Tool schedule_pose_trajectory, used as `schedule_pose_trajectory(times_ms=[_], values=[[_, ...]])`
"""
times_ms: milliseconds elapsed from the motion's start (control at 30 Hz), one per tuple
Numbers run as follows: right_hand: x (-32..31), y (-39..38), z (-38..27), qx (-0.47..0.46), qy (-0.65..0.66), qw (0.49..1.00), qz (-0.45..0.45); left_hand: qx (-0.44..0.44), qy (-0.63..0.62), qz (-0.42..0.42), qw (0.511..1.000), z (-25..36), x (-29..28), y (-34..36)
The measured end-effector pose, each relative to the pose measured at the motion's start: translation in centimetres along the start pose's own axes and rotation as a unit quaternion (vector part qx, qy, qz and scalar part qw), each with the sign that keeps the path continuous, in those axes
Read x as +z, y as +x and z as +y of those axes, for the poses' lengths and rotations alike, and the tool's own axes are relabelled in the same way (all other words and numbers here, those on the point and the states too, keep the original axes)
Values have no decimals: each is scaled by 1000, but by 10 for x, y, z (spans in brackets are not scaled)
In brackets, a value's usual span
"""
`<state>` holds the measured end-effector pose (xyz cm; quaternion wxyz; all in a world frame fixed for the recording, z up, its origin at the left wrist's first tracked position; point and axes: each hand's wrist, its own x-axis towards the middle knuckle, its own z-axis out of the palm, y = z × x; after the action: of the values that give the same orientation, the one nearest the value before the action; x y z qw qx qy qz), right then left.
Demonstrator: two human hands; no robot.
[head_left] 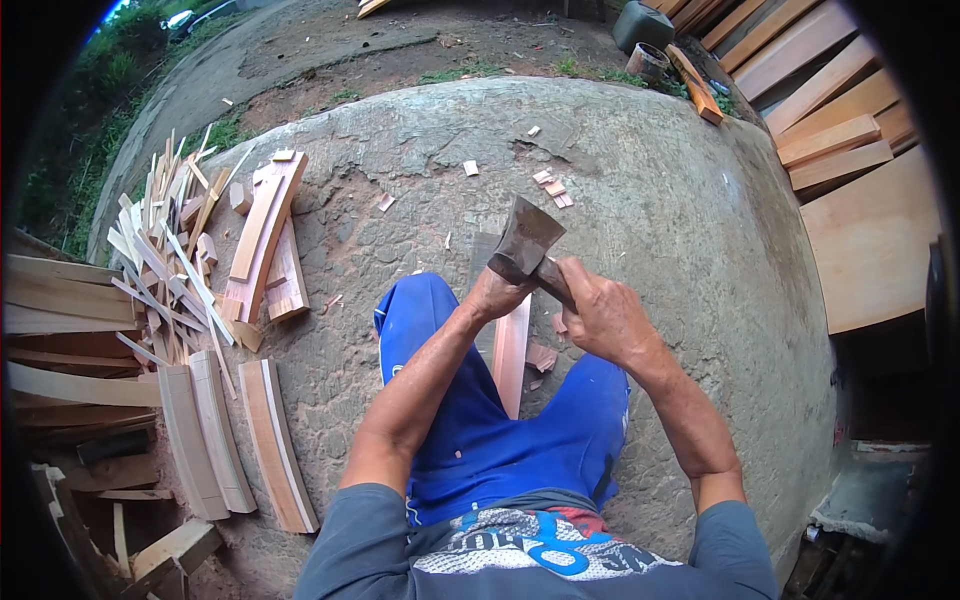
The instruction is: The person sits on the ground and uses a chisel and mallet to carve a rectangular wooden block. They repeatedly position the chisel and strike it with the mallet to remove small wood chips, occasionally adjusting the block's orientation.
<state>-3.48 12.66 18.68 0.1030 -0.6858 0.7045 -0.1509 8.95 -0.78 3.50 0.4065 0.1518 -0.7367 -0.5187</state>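
An axe (529, 232) with a dark, worn steel head is held out in front of me above my knees. My right hand (608, 308) is wrapped round its handle, close below the head. My left hand (496, 294) is closed right under the axe head, at the upper end of a pinkish piece of wood (511, 360) between my legs. The axe head hides part of the left fingers. Behind the left hand a grey board (484, 256) shows in part. Wood chips (541, 357) lie on the ground beside the pinkish wood.
At the left are curved wooden pieces (277, 445), a stack of cut pieces (268, 225) and a heap of offcuts (170, 260). Boards (865, 240) lean along the right side. A jerrycan (642, 27) and a small bucket (649, 62) stand at the far right.
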Motion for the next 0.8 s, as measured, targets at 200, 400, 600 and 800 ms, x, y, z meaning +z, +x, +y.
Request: schedule_pose_trajectory(times_ms=[200,400,600,800], values=[[-41,-8,-39,-61,134,957,249,-113,-54,-43,991,-7,-1,-1],[7,-6,-3,13,-34,998,-54,74,148,9,986,-14,4,-13],[-21,-15,-28,-12,113,983,146,-104,-70,-82,989,-2,0,0],[27,-13,8,51,38,997,-32,-81,87,79,990,-61,-17,-18]])
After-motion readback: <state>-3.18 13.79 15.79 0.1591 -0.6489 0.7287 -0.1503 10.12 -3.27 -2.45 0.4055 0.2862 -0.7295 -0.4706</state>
